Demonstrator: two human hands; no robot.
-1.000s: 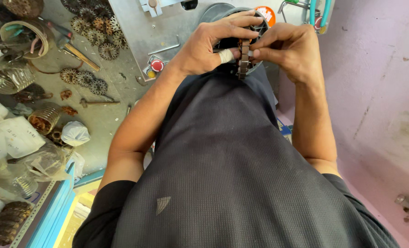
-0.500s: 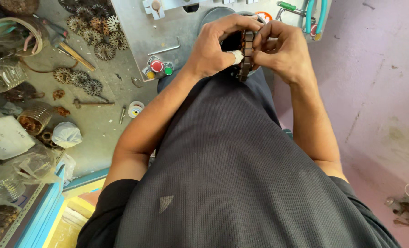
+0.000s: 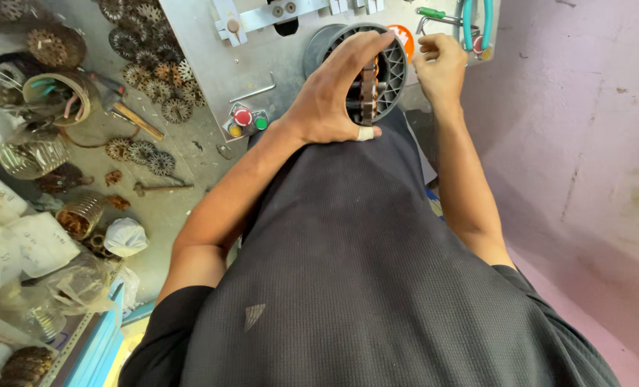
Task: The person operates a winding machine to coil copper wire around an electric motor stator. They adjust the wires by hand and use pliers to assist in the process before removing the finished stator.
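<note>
2 hands at grey ribbed housing [image 3: 391, 68]: left hand [image 3: 330, 100] grip clamps brown stator [image 3: 367, 89]; right hand [image 3: 440, 66] grip curled, contents unclear; orange round label [image 3: 404, 36] behind.

Pink wall [image 3: 585, 143], cluttered grey workbench [image 3: 190, 172]

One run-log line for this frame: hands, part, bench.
left hand: grips round ribbed housing | right hand: closed beside housing, contents unclear | bench: button box, hammer, toothed discs

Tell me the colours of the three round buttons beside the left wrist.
Red, yellow and green buttons, head view.
</note>
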